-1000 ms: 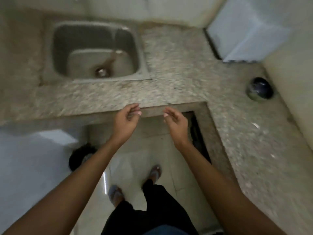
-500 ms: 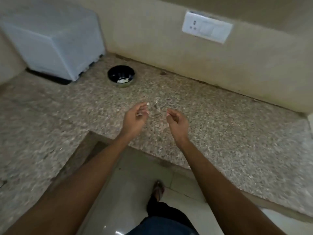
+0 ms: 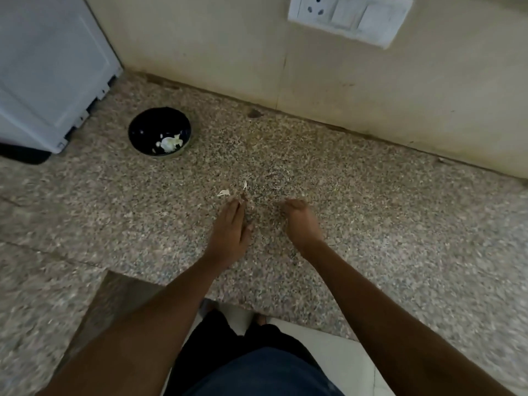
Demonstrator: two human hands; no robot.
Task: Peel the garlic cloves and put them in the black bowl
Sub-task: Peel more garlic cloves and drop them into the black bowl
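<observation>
The black bowl stands on the speckled granite counter at the back left, with pale peeled garlic in its bottom. Small white scraps of garlic skin lie on the counter in front of me. My left hand lies palm down with its fingers straight, the fingertips touching the counter right beside the scraps. My right hand hovers a little to the right with its fingers curled under; I cannot see whether it holds anything.
A white appliance stands at the back left corner, close to the bowl. The beige wall carries a white switch and socket plate. The counter's front edge and a cut-out corner lie near my legs.
The view swung from the sink round to the counter with the bowl. Both hands went forward and down onto the counter, and the left hand's fingers straightened toward the skin scraps.
</observation>
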